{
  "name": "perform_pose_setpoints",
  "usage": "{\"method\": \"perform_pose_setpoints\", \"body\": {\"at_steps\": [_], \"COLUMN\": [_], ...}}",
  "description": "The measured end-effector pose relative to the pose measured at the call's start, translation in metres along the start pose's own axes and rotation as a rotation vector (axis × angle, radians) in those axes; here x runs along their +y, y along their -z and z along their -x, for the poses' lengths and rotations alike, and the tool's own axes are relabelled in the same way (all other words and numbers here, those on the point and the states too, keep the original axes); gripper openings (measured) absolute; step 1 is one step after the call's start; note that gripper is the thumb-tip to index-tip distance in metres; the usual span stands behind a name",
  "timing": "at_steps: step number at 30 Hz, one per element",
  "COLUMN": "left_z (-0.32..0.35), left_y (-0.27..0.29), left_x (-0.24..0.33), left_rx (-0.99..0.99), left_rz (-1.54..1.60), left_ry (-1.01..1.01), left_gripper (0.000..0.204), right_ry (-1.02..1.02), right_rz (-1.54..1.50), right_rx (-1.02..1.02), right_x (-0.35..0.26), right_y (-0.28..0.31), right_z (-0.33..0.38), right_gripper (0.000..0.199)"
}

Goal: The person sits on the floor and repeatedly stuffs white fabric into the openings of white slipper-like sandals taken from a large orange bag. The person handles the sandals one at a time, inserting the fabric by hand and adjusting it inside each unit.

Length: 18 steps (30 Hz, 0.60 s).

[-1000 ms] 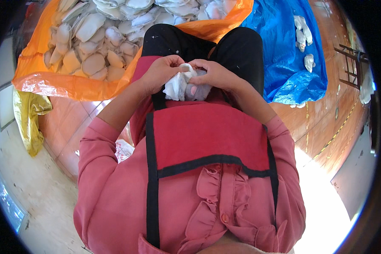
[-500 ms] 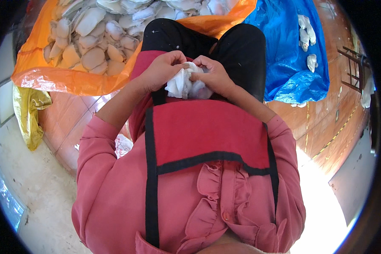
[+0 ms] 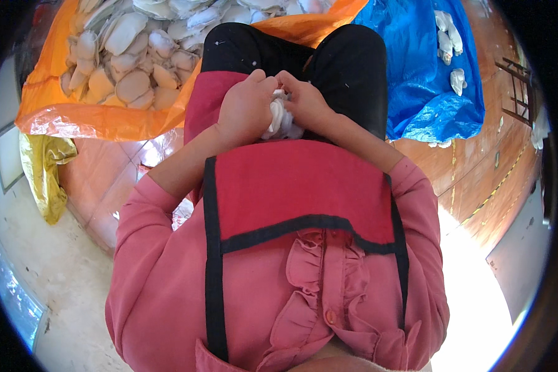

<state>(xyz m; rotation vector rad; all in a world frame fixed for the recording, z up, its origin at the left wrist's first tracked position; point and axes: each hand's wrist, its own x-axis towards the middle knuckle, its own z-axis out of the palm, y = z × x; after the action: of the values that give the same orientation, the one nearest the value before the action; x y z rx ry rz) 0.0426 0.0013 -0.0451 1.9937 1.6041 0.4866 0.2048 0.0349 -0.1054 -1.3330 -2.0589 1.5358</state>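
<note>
A small white bundle that looks like soft cloth (image 3: pixel 281 121) is gathered between my two hands, above my lap. My left hand (image 3: pixel 247 106) is closed on its left side, with the knuckles close to those of the other hand. Pinching it from the right is my right hand (image 3: pixel 305 104), fingertips near the bundle's top. The fingers cover much of the bundle, so its exact kind does not show. A red apron (image 3: pixel 297 180) with black edging lies just below the hands.
At the far left an orange sheet (image 3: pixel 99 124) holds a heap of pale, flat, rounded pieces (image 3: pixel 133 87). To the right, a blue sheet (image 3: pixel 409 80) bears several white bundles (image 3: pixel 457 82). A yellow bag (image 3: pixel 46 177) lies on the tiled floor, left.
Both hands have drawn closer together and turned inward, covering more of the white cloth bundle. It looks more compact and less spread out than before.
</note>
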Motion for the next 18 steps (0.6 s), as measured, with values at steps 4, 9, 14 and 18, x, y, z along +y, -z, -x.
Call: {"method": "perform_pose_setpoints", "body": {"at_steps": [4,9,14,18], "left_z": [0.0,-0.004,0.007,0.002], "left_y": [-0.001,0.012,0.021,0.02], "left_x": [-0.01,-0.02,-0.029,-0.036], "left_rx": [-0.073,-0.248,-0.394,-0.472], "left_rz": [-0.122,0.529,1.082,1.012], "left_ry": [-0.153,0.353,0.556,0.472], "left_gripper": [0.005,0.023,0.044,0.047], "right_ry": [-0.027,-0.014,0.073,0.067], "right_rz": [0.022,-0.131,-0.319,-0.291], "right_rx": [0.05,0.176,0.215,0.198], "right_x": [0.002,0.01,0.016,0.02], "right_y": [-0.005,-0.001,0.0,0.003], "right_z": [0.006,0.013,0.013,0.012], "right_gripper": [0.022,0.021,0.024,0.021]}}
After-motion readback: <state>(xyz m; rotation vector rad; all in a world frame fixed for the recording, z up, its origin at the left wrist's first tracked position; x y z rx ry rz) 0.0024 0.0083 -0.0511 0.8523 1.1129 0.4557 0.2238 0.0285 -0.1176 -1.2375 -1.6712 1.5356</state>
